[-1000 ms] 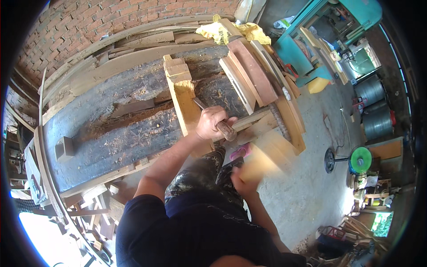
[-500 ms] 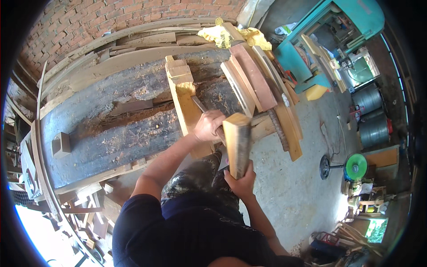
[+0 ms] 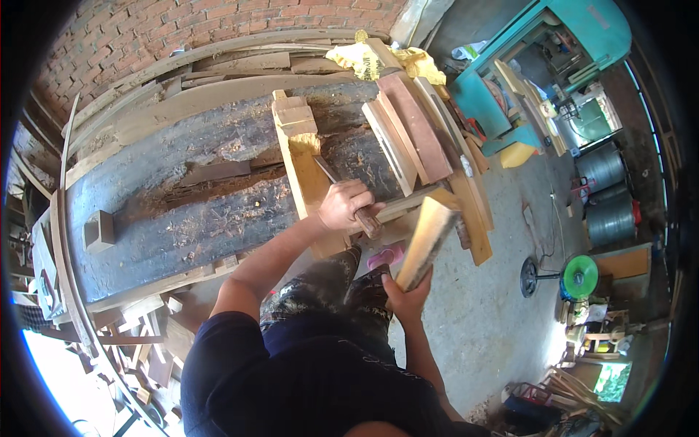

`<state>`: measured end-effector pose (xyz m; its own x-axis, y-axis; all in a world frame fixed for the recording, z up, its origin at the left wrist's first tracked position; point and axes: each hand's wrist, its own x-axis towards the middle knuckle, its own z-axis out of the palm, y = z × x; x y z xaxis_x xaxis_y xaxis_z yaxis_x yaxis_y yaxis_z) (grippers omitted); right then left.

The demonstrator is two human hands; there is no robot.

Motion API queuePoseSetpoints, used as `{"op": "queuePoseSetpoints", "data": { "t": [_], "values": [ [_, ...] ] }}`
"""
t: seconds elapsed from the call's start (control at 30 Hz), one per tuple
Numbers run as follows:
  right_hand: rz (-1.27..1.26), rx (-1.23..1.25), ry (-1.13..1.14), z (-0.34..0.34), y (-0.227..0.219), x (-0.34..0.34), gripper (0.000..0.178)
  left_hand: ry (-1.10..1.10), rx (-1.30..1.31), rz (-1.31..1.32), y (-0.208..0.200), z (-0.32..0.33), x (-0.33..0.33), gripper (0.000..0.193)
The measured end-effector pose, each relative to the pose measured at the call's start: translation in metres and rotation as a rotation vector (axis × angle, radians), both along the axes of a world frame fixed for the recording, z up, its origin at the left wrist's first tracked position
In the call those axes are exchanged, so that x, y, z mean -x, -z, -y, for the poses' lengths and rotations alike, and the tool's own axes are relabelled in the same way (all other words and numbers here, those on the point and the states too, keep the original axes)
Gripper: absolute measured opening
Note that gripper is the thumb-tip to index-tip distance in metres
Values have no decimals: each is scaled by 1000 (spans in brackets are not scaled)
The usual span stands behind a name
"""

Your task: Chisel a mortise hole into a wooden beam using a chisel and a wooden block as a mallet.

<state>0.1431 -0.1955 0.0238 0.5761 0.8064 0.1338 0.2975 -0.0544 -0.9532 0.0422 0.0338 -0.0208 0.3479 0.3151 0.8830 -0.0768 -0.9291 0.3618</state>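
Observation:
My left hand (image 3: 346, 206) is wrapped round the wooden handle of a chisel (image 3: 325, 169). The chisel's metal blade slants up and left, its tip at the roughly cut hollow of a pale wood workpiece (image 3: 306, 175). That piece lies across the dark, worn workbench (image 3: 240, 149). In my right hand (image 3: 409, 297) is the lower end of a thick wooden mallet (image 3: 429, 231), a squared block with one darkened side. The mallet is raised to the right of the chisel handle, apart from it.
Reddish and pale boards (image 3: 413, 127) lie at the bench's right end. A small wood block (image 3: 99, 233) rests on its left. Beyond the concrete floor (image 3: 480, 313) stand a green fan (image 3: 581, 276), metal drums (image 3: 610, 215) and a teal machine (image 3: 480, 105). Scrap wood (image 3: 156, 357) lies at lower left.
My right hand has swung the mallet right, away from the chisel handle, whose end now shows. My left hand and the chisel have stayed nearly in place.

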Motion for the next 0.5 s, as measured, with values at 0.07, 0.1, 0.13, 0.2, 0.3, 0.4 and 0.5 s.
{"op": "queuePoseSetpoints", "data": {
  "t": [0.07, 0.1, 0.13, 0.2, 0.3, 0.4, 0.5],
  "values": [
    [-61, 13, -9, 8, -5, -6, 67, 22, 0, 31, -9, 7, -5, 33],
    [-131, -2, 40, 11, -17, 0, 66, 42, 8, 61, -15, 9, -5, 34],
    [-200, -16, 88, 12, -25, 4, 64, 34, 17, 47, -20, 10, -5, 35],
    [-126, -65, 57, 14, -30, 0, 61, 27, 55, 56, -16, 3, -8, 35],
    [34, -190, -35, 12, -45, -5, 55, 39, 121, 73, -7, -5, -8, 36],
    [319, -260, -117, 13, -74, -13, 32, 31, 186, 50, -6, -4, -9, 36],
    [147, -493, 78, -3, -53, 0, 19, -3, 222, 51, -15, -3, -13, 34]
  ]
}}
